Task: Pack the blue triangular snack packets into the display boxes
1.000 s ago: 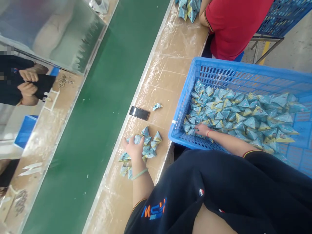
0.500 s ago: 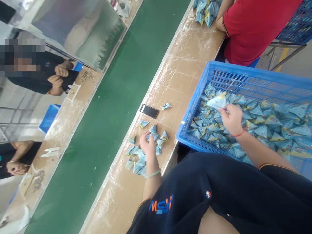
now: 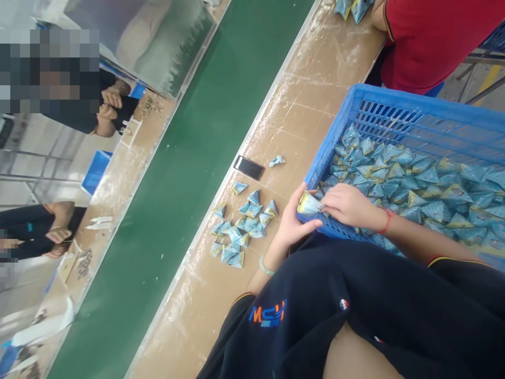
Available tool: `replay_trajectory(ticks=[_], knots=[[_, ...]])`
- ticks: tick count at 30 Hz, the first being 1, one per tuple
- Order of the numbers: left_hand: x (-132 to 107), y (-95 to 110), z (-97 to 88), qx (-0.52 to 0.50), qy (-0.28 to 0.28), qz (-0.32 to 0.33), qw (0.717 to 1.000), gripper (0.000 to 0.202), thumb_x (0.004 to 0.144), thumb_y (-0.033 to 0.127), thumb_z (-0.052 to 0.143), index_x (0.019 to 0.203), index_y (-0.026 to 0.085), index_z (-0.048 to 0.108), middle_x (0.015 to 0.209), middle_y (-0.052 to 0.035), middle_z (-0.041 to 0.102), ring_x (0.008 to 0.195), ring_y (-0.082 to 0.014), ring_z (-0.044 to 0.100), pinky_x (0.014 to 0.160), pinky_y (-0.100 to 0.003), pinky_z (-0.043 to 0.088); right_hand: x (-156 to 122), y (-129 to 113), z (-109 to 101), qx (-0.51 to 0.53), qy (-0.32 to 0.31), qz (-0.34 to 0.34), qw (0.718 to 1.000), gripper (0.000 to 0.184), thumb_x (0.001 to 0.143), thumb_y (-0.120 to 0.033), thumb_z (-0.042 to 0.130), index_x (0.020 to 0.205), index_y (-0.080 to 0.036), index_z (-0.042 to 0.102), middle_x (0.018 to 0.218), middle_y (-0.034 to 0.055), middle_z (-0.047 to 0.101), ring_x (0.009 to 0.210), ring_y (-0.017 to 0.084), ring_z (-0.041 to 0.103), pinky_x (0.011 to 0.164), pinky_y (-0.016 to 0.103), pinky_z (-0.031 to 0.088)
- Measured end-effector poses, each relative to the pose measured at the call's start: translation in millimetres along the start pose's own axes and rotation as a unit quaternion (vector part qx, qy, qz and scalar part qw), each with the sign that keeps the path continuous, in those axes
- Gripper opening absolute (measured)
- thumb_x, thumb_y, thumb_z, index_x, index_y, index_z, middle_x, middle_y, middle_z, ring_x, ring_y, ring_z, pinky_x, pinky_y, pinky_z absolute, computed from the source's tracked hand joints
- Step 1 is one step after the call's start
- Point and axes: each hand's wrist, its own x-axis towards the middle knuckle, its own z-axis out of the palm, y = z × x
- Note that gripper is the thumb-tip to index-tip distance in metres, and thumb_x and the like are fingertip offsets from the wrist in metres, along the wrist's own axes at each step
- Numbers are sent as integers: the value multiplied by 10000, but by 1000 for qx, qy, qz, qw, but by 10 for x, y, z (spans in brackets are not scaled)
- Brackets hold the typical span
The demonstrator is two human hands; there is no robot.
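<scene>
Both hands meet at the near left corner of the blue crate [image 3: 357, 100]. My left hand [image 3: 295, 221] and my right hand [image 3: 345, 206] pinch the same small triangular packet [image 3: 309, 204], blue and yellow, just over the crate's rim. Inside the crate lies a heap of like packets [image 3: 410, 184]. On the wooden bench left of my hands sits a loose cluster of several packets [image 3: 240, 229]. One stray packet [image 3: 277, 160] lies farther up the bench.
A black phone [image 3: 248, 167] lies at the bench edge beside the green conveyor belt [image 3: 177, 158]. A person in a red shirt [image 3: 430, 37] works at the far end with more packets. Across the belt, two people in dark clothes stand at another bench.
My right hand brought a packet from the crate's middle to its near left corner. My left hand left the cluster on the bench and came across to grip that packet.
</scene>
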Motion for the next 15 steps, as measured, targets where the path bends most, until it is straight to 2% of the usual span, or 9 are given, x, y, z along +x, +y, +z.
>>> replay_trajectory(ticks=[2, 3, 5, 7, 8, 9, 11, 12, 15], knots=[[-27, -17, -16, 26, 36, -17, 999, 718, 809, 556, 764, 1405, 232, 529, 1210, -112, 688, 1123, -279, 663, 1050, -466, 495, -17, 65, 41, 38, -19, 8, 999, 301, 1011, -386, 529, 879, -169, 690, 769, 52, 680, 738, 175, 604, 723, 307, 412], [-48, -47, -29, 25, 66, -25, 997, 642, 821, 527, 763, 1358, 234, 567, 1158, -95, 701, 1078, -265, 673, 1019, -453, 509, -40, 143, 73, 55, -14, 39, 998, 302, 1003, -423, 540, 956, -173, 701, 829, 57, 702, 786, 180, 626, 757, 306, 432], [-96, -134, -58, -11, 116, -42, 992, 614, 811, 513, 777, 1329, 246, 583, 1119, -82, 704, 1012, -247, 680, 944, -423, 538, -105, 375, 193, 39, 5, 182, 983, 352, 1025, -440, 477, 1080, -167, 693, 978, 84, 726, 915, 197, 650, 856, 317, 457], [-139, -229, -74, -72, 131, -60, 987, 655, 793, 520, 791, 1352, 262, 568, 1108, -79, 701, 970, -235, 681, 887, -398, 550, -188, 649, 409, -19, -38, 360, 932, 380, 1057, -344, 370, 1112, -138, 685, 1091, 126, 720, 1028, 220, 643, 932, 342, 457], [-156, -273, -72, -103, 125, -68, 984, 674, 785, 522, 797, 1362, 265, 563, 1104, -79, 700, 957, -230, 680, 873, -390, 550, -233, 772, 550, -40, -93, 426, 899, 372, 1054, -295, 362, 1104, -125, 689, 1116, 140, 717, 1060, 232, 639, 946, 352, 460], [-169, -310, -62, -132, 117, -75, 981, 688, 776, 522, 804, 1367, 265, 563, 1105, -81, 699, 952, -226, 677, 870, -385, 548, -279, 871, 706, -42, -147, 459, 875, 326, 1035, -264, 415, 1081, -116, 702, 1107, 145, 722, 1057, 240, 645, 939, 358, 473], [-188, -364, -26, -180, 108, -88, 974, 696, 767, 516, 813, 1366, 256, 570, 1105, -84, 697, 954, -219, 671, 874, -377, 540, -370, 982, 1025, -21, -230, 472, 851, 221, 983, -260, 561, 1067, -122, 712, 1081, 117, 728, 1031, 230, 663, 932, 366, 506], [-194, -381, -3, -197, 105, -95, 970, 697, 765, 510, 815, 1365, 250, 573, 1105, -87, 697, 958, -217, 668, 877, -375, 536, -415, 994, 1167, -10, -252, 471, 845, 212, 963, -279, 616, 1083, -128, 705, 1083, 100, 723, 1017, 217, 668, 931, 376, 524], [-206, -410, 46, -211, 98, -112, 966, 707, 760, 499, 821, 1368, 239, 571, 1122, -99, 697, 973, -224, 663, 884, -381, 528, -542, 948, 1440, -3, -296, 487, 822, 315, 969, -369, 641, 1190, -145, 645, 1153, 77, 677, 1019, 189, 662, 919, 408, 563]])
